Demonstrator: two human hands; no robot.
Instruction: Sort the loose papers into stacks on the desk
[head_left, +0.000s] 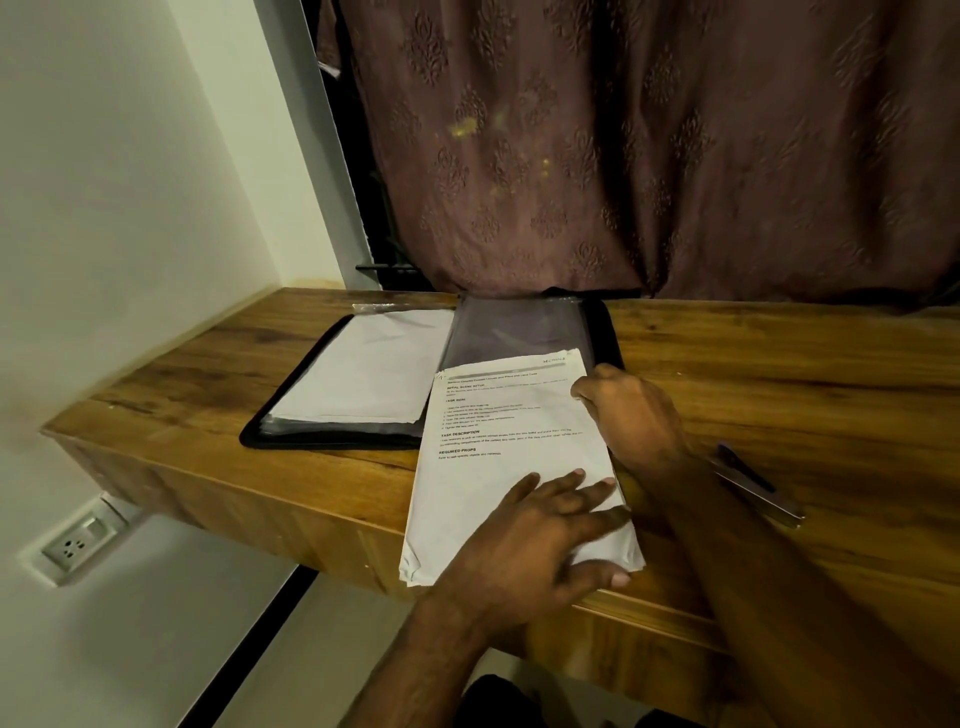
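Grained wooden desk (779, 374) under flat rectangular white papers (498, 467), black folder (332, 436) beside.

The paper stack's (498, 467) small print is unreadably blurred.

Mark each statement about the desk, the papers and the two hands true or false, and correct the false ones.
1. The left hand lies on the printed stack. True.
2. The folder is closed. False: it lies open, with white sheets inside.
3. The right hand holds the pen. False: the pen lies on the desk; the hand is at the stack's right edge.
4. The stack overhangs the desk's front edge. True.
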